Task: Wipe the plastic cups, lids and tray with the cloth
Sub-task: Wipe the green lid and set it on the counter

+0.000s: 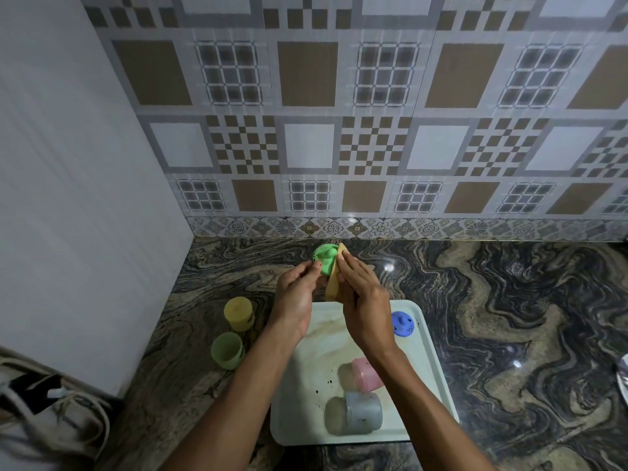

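**Asha:** Where is the wiping happening?

**Ravi:** In the air, above the counter just beyond the tray's far edge. The left hand pinches the green lid by its rim with curled fingertips. The right hand holds the folded cloth, fingers lying long over it and pressing it against the lid's right side. Its thumb is hidden, so I take it for a pinch.

**Asha:** How should it be done well?

**Ravi:** There are dark specks on the lid near the left fingertips. I'd turn the lid in the left hand so every part of the rim passes under the cloth, work round the knob, and shift the grip to reach the covered spots. Light pressure should do, since the lid is small.

**Asha:** And the containers?

**Ravi:** The tray holds a blue lid near its far right corner. A pink cup and a grey cup lie on their sides, mouths to the left, and I see nothing inside either. The tray floor has brownish smears and a few black specks.

**Asha:** Anything off the tray?

**Ravi:** A yellow cup and a green cup stand on the counter to its left. I can't tell which way up they are, or what they hold.
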